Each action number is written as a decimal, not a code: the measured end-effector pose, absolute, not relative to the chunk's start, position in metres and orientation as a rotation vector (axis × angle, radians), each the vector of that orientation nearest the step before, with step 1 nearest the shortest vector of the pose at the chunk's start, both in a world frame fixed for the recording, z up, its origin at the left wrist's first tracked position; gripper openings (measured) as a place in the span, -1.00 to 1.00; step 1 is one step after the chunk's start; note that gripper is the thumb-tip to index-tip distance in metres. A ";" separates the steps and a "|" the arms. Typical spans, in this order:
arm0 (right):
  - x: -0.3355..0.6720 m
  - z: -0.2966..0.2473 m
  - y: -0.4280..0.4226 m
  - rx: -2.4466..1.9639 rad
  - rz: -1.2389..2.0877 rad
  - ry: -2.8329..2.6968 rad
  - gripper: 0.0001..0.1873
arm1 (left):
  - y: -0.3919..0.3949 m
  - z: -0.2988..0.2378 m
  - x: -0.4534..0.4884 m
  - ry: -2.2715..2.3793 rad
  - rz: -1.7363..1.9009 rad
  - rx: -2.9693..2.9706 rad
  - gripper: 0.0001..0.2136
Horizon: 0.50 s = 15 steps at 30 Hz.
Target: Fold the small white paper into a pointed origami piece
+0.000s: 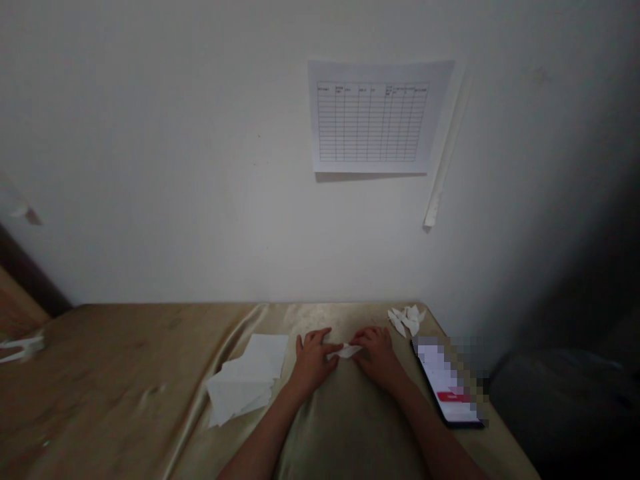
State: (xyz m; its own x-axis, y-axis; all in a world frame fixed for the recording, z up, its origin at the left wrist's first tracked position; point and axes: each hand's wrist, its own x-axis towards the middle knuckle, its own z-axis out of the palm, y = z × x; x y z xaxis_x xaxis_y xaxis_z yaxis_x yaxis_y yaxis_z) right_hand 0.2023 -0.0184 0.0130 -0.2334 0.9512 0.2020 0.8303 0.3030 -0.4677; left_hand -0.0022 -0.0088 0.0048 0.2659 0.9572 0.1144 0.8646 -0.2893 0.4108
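Between my two hands, low over the cloth-covered table, is a small folded piece of white paper (pixel 349 351). My left hand (pixel 315 357) pinches its left end between thumb and forefinger, the other fingers raised. On the paper's right end my right hand (pixel 376 352) is closed, fingers bent over it. To the left lies a loose stack of white paper sheets (pixel 250 380), fanned unevenly. Several small folded paper pieces (pixel 411 320) sit in a heap beyond my right hand, near the table's far right corner.
A phone (pixel 445 390) with a lit, partly blurred screen lies right of my right forearm. The gold-brown tablecloth (pixel 150 373) has a long crease left of the sheets. A printed table sheet (pixel 373 120) hangs on the wall behind. A white object (pixel 23 348) rests at far left.
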 end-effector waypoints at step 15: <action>0.201 0.012 -0.021 -1.494 0.276 -2.317 -0.74 | -0.006 0.006 -0.005 1.657 0.495 2.289 -0.80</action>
